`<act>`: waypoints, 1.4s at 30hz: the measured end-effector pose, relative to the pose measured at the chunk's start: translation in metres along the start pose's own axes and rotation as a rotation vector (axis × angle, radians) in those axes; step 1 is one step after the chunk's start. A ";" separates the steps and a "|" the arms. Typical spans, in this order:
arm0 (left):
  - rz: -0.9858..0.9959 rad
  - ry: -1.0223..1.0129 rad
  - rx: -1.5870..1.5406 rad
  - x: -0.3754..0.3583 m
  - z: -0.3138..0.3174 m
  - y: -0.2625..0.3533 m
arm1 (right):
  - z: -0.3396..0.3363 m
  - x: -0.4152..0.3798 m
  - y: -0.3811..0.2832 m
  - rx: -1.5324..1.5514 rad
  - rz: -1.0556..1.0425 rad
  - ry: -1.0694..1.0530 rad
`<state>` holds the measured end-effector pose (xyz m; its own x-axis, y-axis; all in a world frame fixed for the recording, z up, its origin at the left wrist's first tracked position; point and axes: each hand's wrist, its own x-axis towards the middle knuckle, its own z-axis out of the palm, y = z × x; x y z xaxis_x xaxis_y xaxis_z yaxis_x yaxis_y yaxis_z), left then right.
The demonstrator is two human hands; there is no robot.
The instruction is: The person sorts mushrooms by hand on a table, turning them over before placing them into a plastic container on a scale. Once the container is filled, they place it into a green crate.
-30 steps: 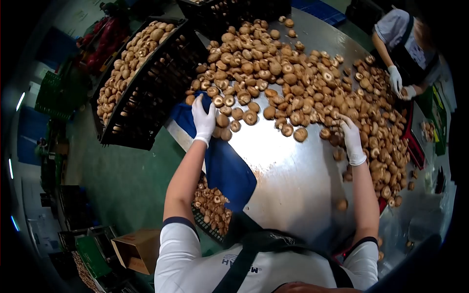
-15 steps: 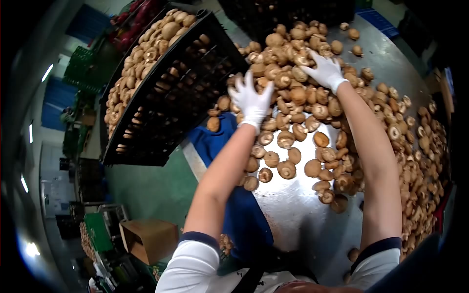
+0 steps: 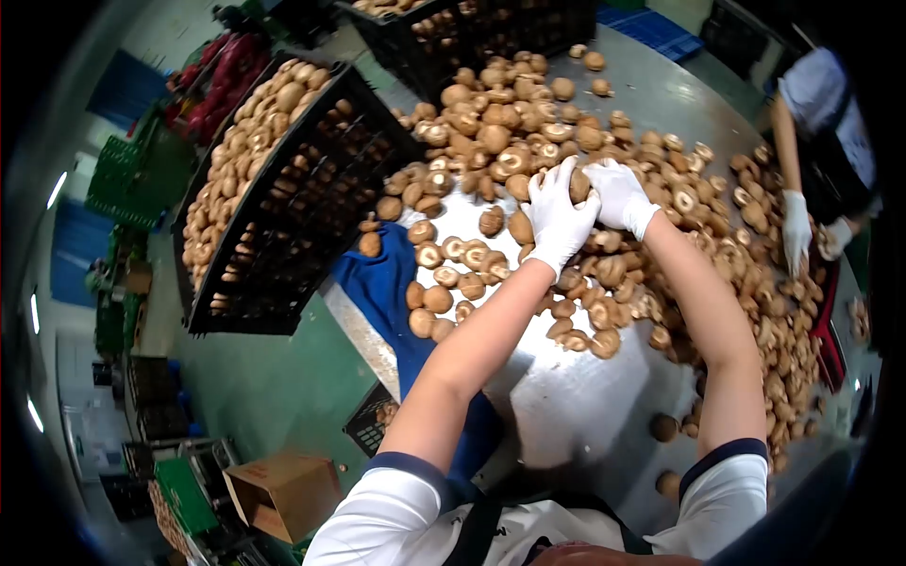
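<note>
Many brown mushrooms (image 3: 495,137) lie heaped and scattered over a shiny metal table (image 3: 576,415). My left hand (image 3: 562,217), in a white glove, curls its fingers around one mushroom (image 3: 579,186) at the middle of the heap. Right beside it is my right hand (image 3: 620,200), gloved too, with its fingers bent down and inward close to that same mushroom. Whatever lies under the right fingers is hidden. Below both hands, loose mushrooms (image 3: 604,341) spread over the metal, some showing pale stems and gills.
A black crate (image 3: 293,226) full of mushrooms stands tilted at left, with another black crate (image 3: 519,33) behind the heap. Blue cloth (image 3: 382,283) hangs over the table edge. At right, another person's gloved hand (image 3: 796,231) reaches toward the mushrooms. A cardboard box (image 3: 288,491) sits lower left.
My hands were spread apart on the heap; they have come together at its middle, the left moving right. The view has shifted, and another person now shows at right.
</note>
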<state>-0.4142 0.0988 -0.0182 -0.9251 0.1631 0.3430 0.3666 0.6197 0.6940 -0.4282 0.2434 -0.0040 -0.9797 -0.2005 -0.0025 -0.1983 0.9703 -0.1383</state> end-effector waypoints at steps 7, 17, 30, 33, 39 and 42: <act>0.190 -0.250 -0.121 -0.079 0.048 0.094 | -0.032 -0.148 0.057 -0.179 0.151 0.036; 0.441 -0.483 -0.352 -0.223 0.055 0.152 | -0.013 -0.325 0.053 -0.091 0.296 0.169; 0.179 -0.250 -0.049 -0.320 -0.180 -0.002 | -0.038 -0.441 -0.110 0.219 -0.010 0.075; 0.118 -0.204 0.133 -0.342 -0.210 -0.038 | -0.025 -0.521 -0.163 0.265 -0.214 -0.424; 0.274 -0.322 0.066 -0.369 -0.183 -0.017 | -0.001 -0.635 -0.208 -0.026 0.080 -1.091; 0.325 -0.513 -0.014 -0.391 -0.144 0.007 | 0.030 -0.666 -0.216 -0.062 0.164 -0.891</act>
<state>-0.0352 -0.0712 -0.0562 -0.6942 0.6936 0.1927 0.6365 0.4664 0.6142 0.2676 0.1631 -0.0020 -0.6146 -0.0643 -0.7862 -0.0848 0.9963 -0.0151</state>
